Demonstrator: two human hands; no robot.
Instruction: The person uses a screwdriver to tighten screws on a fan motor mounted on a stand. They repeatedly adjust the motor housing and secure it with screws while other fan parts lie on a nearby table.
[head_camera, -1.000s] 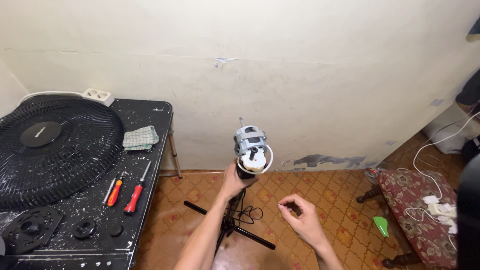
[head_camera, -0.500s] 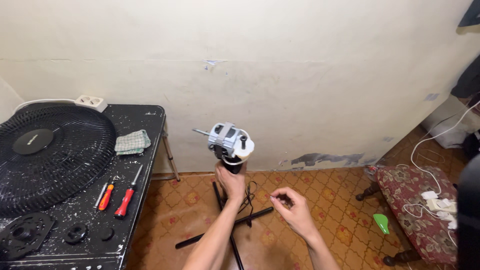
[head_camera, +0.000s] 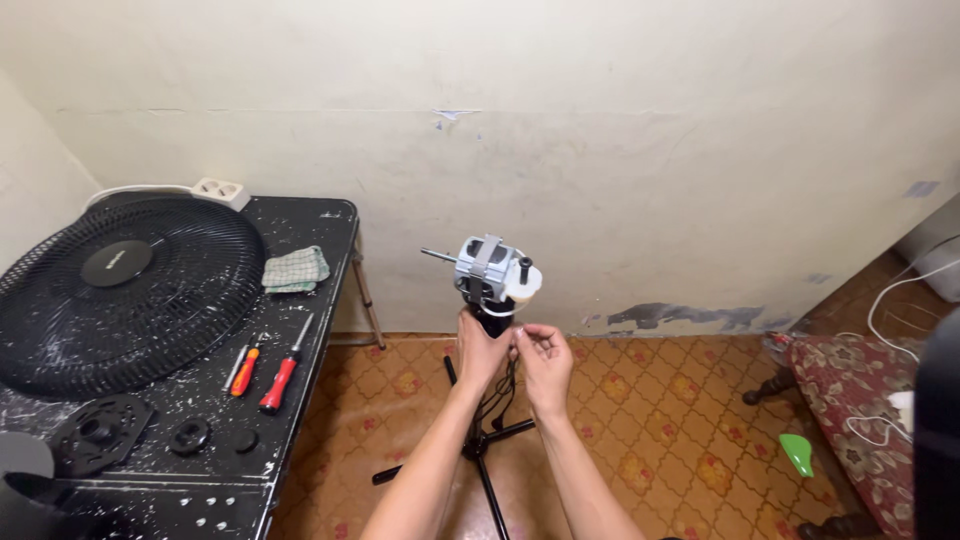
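**Bare fan motor held on its stand, mid-frame**

A round grey label patch sits at the hub of the black fan grille (head_camera: 125, 295), left of frame, on a paint-flecked black table (head_camera: 300, 400). Beside it lie two red-handled screwdrivers (head_camera: 265, 370), a green checked cloth (head_camera: 296, 270) and a white power strip (head_camera: 221, 190). Cream wall above, patterned orange floor tiles below.

At centre, the left hand (head_camera: 482, 352) wraps closed around the stand's neck under the fan motor (head_camera: 490, 270). The right hand (head_camera: 545, 360) pinches its fingertips beside it, perhaps on a thin wire.
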